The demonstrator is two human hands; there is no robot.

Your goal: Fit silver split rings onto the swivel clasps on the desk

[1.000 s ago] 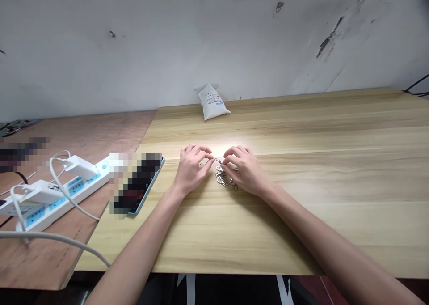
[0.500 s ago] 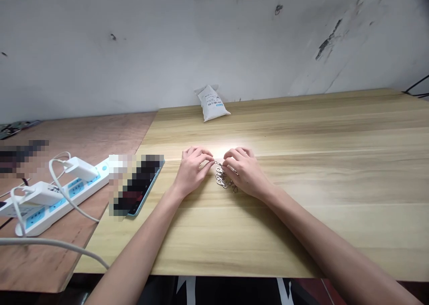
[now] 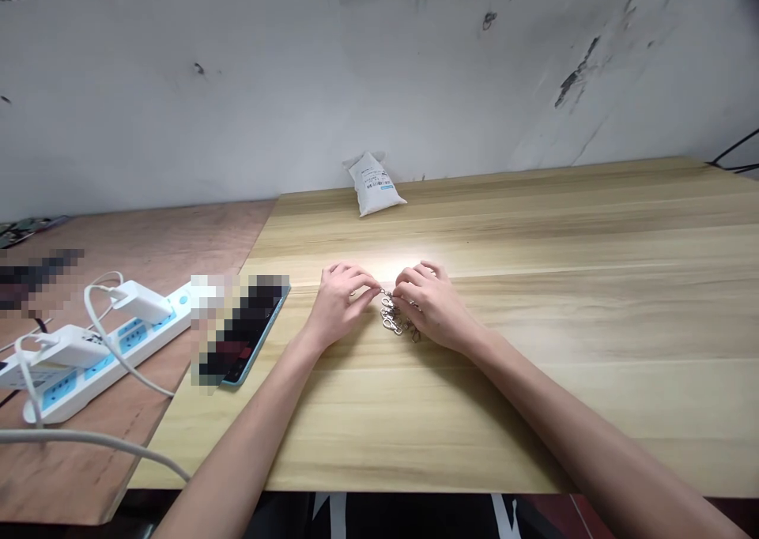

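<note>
A small heap of silver metal clasps (image 3: 396, 320) lies on the light wooden table (image 3: 534, 302), between my two hands. My left hand (image 3: 339, 306) rests on the table with its fingertips pinched on a small metal piece at the top of the heap. My right hand (image 3: 432, 306) sits just right of the heap, fingers curled and pinched on the same spot, partly covering the clasps. The two hands' fingertips nearly touch above the heap.
A white packet (image 3: 375, 183) leans by the wall at the table's back edge. A phone in a blue case (image 3: 246, 333) lies left of my left hand. On the lower brown table (image 3: 148, 239) sits a white power strip (image 3: 88, 345) with chargers and cables.
Both hands stay at the heap, with only slight finger shifts; the view has drifted a little.
</note>
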